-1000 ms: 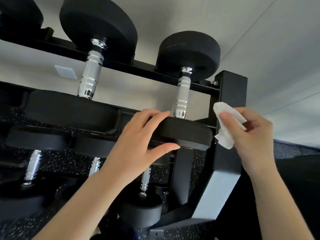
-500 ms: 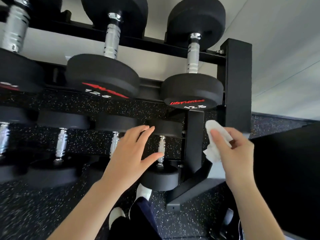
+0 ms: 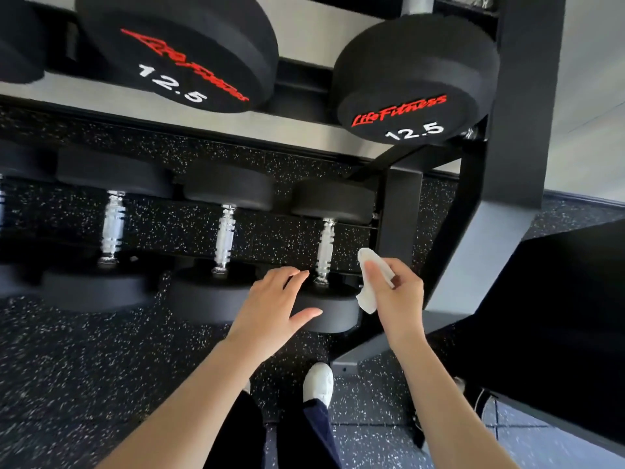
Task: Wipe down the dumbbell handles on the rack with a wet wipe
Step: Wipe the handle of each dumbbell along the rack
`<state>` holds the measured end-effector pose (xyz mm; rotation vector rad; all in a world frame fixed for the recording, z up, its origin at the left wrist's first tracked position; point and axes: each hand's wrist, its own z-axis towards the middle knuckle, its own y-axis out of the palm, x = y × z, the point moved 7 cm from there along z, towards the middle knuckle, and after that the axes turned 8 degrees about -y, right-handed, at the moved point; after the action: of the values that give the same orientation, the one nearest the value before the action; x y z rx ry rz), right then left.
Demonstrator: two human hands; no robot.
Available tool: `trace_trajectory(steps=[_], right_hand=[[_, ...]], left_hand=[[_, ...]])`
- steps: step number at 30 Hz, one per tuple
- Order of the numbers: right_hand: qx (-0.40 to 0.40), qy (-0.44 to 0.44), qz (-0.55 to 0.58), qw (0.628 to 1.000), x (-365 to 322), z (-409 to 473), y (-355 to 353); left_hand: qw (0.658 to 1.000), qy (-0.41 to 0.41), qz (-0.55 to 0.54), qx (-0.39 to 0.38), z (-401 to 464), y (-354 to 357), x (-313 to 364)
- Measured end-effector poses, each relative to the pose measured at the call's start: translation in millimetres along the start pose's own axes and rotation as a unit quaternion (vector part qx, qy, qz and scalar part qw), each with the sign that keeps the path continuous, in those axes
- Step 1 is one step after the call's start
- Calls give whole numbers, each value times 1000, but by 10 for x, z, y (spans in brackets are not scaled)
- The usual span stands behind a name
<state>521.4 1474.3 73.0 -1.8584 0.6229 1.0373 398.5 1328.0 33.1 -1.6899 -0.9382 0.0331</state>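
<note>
A black dumbbell rack [image 3: 517,96] holds black dumbbells on two tiers. On the lower tier the rightmost dumbbell shows a chrome handle [image 3: 325,250] above its near head [image 3: 334,314]. My left hand [image 3: 274,306] rests open on that near head, fingers spread, just left of the handle. My right hand [image 3: 395,292] pinches a crumpled white wet wipe [image 3: 368,282] just right of the handle, not touching it. Two more chrome handles [image 3: 225,236] stand further left on the same tier.
Two 12.5 dumbbell heads [image 3: 411,93] overhang on the upper tier. The rack's right upright and slanted foot [image 3: 473,265] stand close to my right hand. Below lie black speckled rubber floor [image 3: 84,360] and my white shoe [image 3: 318,384]. A dark panel [image 3: 558,316] fills the right.
My view has dropped from the upper tier to the lower one. Both hands came down: the left left the upper dumbbell head for the lower one, and the right brought the wipe beside the lower handle.
</note>
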Motion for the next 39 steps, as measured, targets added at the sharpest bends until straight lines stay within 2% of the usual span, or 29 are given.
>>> trace_trajectory(steps=[7,12,16,19,23,27,29,33,39], right_hand=[[-42,-1,-76,996,722,338,209],[-48,-87,-115,988,900,706,402],[-25,-132,-116,984,934,977,666],[9,-144,-76,987,901,1089,889],[104,-102,36,989,890,1162,1020],[146,-61,48,986,971,1239,1095],[124,-79,5,989,949,1286,1104],[5,-126,-84,989,902,1339,1099],[-178,-164,-171,955,1054,998,1135]], left_hand=[[999,-32,26,-6,209,636,-61],[999,-48,16,3,330,954,-139],[998,-53,-9,37,341,1101,-227],[996,-47,-18,69,333,1133,-263],[994,-38,-24,95,328,1147,-268],[991,-34,-35,127,308,1147,-268],[990,-33,-37,129,304,1152,-263],[990,-37,-44,127,304,1161,-270],[990,-39,-52,127,307,1154,-266]])
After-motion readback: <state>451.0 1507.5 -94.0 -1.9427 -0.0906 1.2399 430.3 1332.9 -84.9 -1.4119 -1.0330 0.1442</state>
